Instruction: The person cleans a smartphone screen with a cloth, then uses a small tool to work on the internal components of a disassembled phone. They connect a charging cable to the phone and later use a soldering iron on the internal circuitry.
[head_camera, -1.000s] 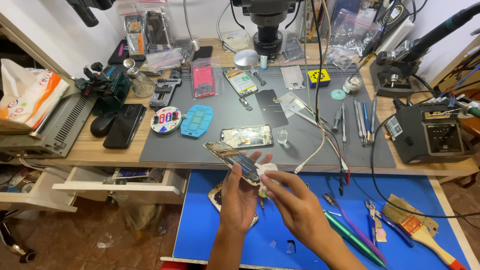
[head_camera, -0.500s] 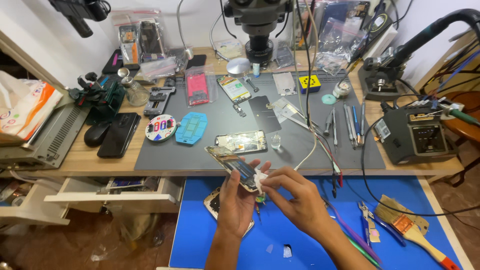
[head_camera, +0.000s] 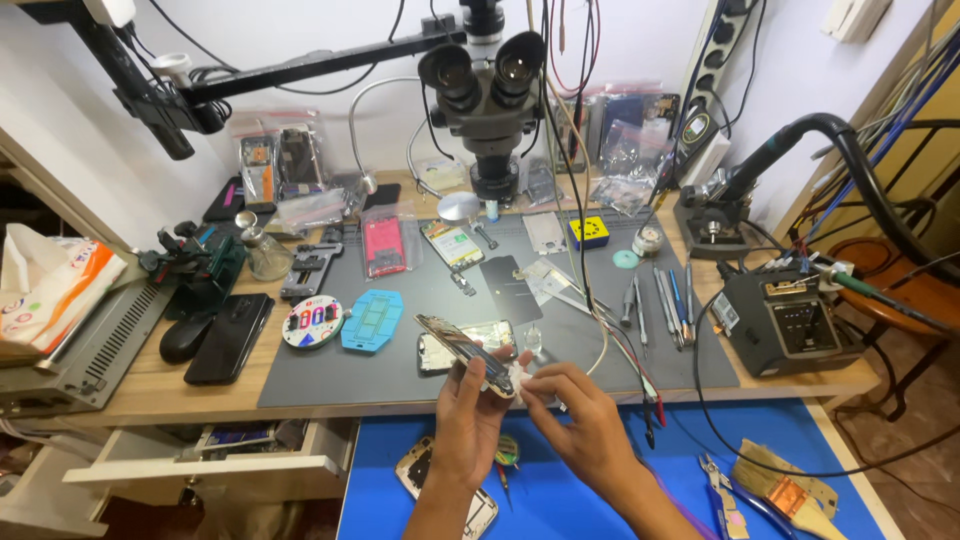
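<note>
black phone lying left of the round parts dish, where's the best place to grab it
Pinch the black phone across its two long edges near the middle, coming straight down from above. It lies flat on the wooden bench, so no face is free. The black mouse crowds its left edge, so approach slightly from the right.

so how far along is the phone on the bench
Done: the phone is opened, and another frame lies on the grey mat. In hand: the left hand holds it tilted while the right hand presses a white wad to its lower end. Left: it is not yet closed up.
</note>
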